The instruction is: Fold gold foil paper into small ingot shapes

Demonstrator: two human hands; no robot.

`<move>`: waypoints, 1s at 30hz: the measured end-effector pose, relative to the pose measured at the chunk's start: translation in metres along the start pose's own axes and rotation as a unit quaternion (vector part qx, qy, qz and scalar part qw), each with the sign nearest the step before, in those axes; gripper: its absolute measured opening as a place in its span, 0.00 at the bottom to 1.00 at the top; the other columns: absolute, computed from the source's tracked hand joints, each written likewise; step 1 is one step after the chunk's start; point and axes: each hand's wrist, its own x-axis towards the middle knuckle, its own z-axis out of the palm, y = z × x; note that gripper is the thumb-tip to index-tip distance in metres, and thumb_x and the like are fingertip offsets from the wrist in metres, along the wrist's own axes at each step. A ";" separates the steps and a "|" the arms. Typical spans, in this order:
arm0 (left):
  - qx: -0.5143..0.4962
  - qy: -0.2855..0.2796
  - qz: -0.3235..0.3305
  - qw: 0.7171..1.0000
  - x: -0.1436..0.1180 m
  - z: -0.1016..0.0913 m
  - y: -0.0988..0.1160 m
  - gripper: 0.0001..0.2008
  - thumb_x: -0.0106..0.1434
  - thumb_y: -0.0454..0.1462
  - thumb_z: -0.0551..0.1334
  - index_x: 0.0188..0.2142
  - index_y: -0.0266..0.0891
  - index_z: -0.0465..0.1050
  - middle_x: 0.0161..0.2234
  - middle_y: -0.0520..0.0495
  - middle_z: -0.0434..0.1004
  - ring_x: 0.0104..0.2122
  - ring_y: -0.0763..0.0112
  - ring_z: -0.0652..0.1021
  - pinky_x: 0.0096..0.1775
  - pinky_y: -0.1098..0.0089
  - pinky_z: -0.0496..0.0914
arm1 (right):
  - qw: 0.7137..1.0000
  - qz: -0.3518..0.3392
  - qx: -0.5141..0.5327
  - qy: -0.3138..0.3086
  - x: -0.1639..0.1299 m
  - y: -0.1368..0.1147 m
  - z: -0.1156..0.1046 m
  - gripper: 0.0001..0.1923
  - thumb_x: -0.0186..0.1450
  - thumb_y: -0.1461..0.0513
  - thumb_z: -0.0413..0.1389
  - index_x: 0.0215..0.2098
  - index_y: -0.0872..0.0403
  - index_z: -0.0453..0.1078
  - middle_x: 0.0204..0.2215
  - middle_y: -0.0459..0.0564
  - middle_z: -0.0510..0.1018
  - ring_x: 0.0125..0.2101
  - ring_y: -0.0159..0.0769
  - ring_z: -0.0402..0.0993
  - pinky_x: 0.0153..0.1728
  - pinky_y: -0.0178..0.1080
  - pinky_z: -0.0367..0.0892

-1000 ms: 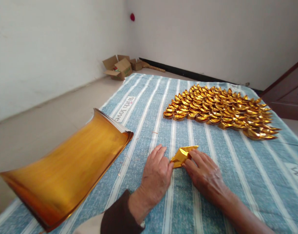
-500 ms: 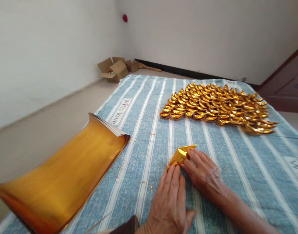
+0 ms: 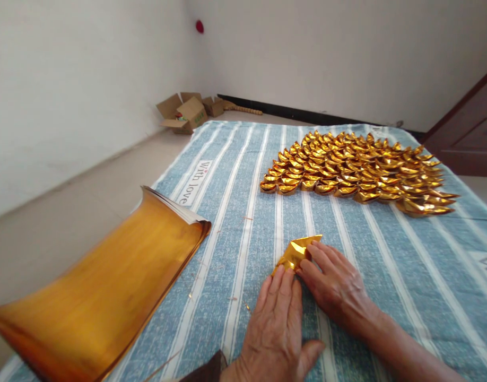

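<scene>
A partly folded piece of gold foil paper point(image 3: 295, 252) lies on the striped cloth in front of me. My left hand point(image 3: 273, 321) is stretched out flat, its fingertips pressing on the near left end of the paper and its thumb held apart. On the paper's right side, my right hand point(image 3: 337, 278) has curled fingers and thumb closed on the edge. These fingers hide part of the folds. Farther off, many folded gold paper ingots point(image 3: 347, 167) stand in close rows.
A stack of gold foil sheets point(image 3: 108, 270) with curled ends lies at the left edge of the blue and white cloth point(image 3: 227, 212). Small gold scraps point(image 3: 247, 307) dot the cloth. Beyond it, an open cardboard box point(image 3: 183, 113) sits on the floor by the wall.
My left hand's fingertips have slid back slightly toward me, so more of the folded paper shows. The right hand keeps its place. The camera view has shifted a little.
</scene>
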 end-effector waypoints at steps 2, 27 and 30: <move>-0.002 0.004 0.002 1.000 0.000 0.002 -0.002 0.35 0.57 0.44 0.65 0.57 0.22 0.61 0.58 0.24 0.63 0.59 0.42 0.65 0.51 0.49 0.71 | 1.000 -0.003 0.000 -0.005 0.000 0.000 0.000 0.07 0.68 0.65 0.50 0.38 0.57 0.70 0.45 0.60 0.73 0.51 0.48 0.67 0.48 0.52 0.67; -0.009 -0.012 -0.009 1.000 0.001 0.003 0.000 0.37 0.56 0.44 0.66 0.58 0.21 0.60 0.59 0.22 0.61 0.59 0.40 0.63 0.52 0.47 0.70 | 1.000 -0.004 0.002 -0.004 0.003 -0.001 -0.005 0.09 0.69 0.65 0.48 0.36 0.56 0.70 0.44 0.60 0.73 0.51 0.48 0.66 0.48 0.51 0.67; -0.006 -0.016 -0.006 1.000 0.001 0.004 -0.001 0.37 0.56 0.44 0.66 0.58 0.20 0.60 0.59 0.21 0.61 0.59 0.40 0.63 0.52 0.47 0.70 | 1.000 -0.001 0.002 -0.007 0.003 -0.001 -0.005 0.09 0.68 0.65 0.48 0.37 0.57 0.70 0.45 0.60 0.73 0.52 0.48 0.66 0.48 0.52 0.67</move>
